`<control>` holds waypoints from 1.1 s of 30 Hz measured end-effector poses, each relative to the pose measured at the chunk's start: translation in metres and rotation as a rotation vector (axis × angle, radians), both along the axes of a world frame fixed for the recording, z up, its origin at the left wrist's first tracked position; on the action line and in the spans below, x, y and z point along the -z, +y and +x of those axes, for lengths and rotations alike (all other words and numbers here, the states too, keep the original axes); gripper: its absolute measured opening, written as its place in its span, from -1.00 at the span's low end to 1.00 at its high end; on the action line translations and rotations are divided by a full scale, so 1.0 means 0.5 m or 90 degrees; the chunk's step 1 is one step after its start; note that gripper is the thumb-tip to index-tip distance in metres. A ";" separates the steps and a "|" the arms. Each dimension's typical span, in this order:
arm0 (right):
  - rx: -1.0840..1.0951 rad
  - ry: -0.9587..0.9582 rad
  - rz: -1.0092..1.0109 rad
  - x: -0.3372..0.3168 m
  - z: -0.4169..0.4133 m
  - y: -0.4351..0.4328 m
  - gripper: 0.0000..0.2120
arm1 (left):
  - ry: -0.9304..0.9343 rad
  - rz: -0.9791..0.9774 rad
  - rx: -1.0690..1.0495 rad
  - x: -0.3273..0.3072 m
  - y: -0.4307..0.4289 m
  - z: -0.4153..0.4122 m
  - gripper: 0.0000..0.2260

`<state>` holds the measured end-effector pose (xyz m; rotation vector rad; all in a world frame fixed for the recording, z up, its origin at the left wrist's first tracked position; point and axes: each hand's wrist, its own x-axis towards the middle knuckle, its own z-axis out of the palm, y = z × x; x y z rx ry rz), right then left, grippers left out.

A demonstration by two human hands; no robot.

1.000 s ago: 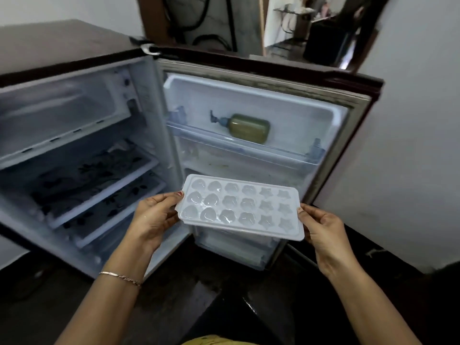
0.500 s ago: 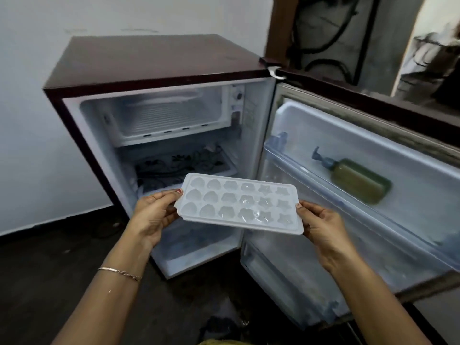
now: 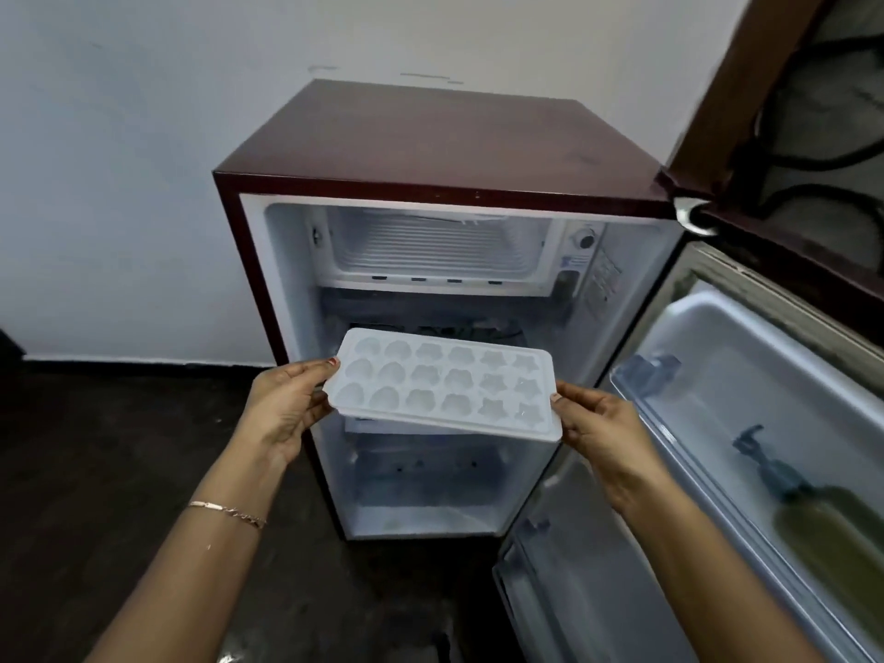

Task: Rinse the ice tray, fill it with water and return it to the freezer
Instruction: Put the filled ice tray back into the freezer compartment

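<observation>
My left hand (image 3: 282, 404) and right hand (image 3: 606, 423) grip the ice tray (image 3: 445, 385) by its short ends, fingers curled, facing the open fridge (image 3: 430, 141).

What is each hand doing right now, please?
The left hand holds the tray by its left end.
The right hand holds the tray by its right end.

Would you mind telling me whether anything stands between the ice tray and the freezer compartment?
Nothing visible does. The left hand and right hand hold the ice tray before the open fridge, below the freezer compartment; its mouth looks open and bare, and the door stands swung aside.
</observation>
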<state>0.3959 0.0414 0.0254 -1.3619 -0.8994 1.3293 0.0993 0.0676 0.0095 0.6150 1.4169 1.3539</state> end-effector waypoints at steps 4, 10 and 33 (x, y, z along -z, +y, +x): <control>-0.013 0.008 -0.001 0.000 -0.006 0.065 -0.84 | 0.015 0.005 -0.036 -0.006 0.026 -0.004 -0.97; -0.005 -0.006 0.001 -0.006 -0.019 0.162 -0.83 | 0.016 0.007 -0.059 -0.016 0.094 -0.013 -0.96; 0.059 -0.272 -0.015 0.015 -0.058 0.540 -0.70 | 0.172 -0.027 0.037 -0.003 0.468 0.007 -0.86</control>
